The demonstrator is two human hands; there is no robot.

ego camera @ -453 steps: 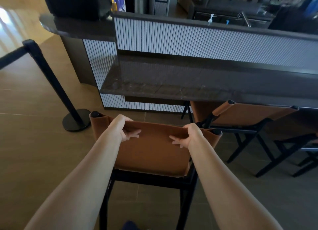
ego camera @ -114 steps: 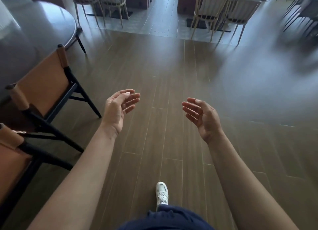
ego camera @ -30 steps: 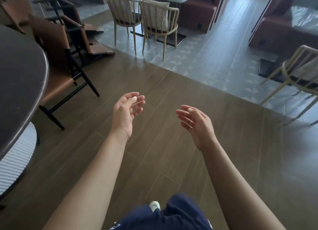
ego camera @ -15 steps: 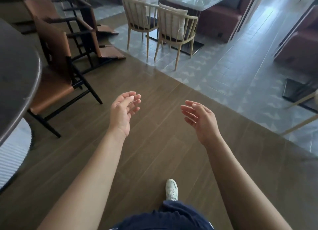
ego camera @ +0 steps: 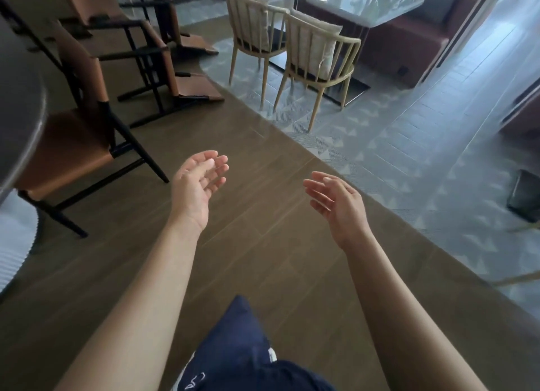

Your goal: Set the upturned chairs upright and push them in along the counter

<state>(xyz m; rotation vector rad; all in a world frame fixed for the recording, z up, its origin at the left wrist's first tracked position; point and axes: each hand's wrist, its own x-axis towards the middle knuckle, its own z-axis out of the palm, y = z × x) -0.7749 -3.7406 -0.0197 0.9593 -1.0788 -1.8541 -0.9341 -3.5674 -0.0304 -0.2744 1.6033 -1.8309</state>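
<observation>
Hovering empty with fingers loosely spread, left hand (ego camera: 198, 183) and right hand (ego camera: 336, 200) face upturned tan leather black-framed chairs (ego camera: 163, 54).

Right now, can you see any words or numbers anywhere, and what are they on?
No word or number can be read here.
One white squiggle on the person's navy clothes: perhaps a logo, too small and cut off by the picture's edge to read.
</observation>
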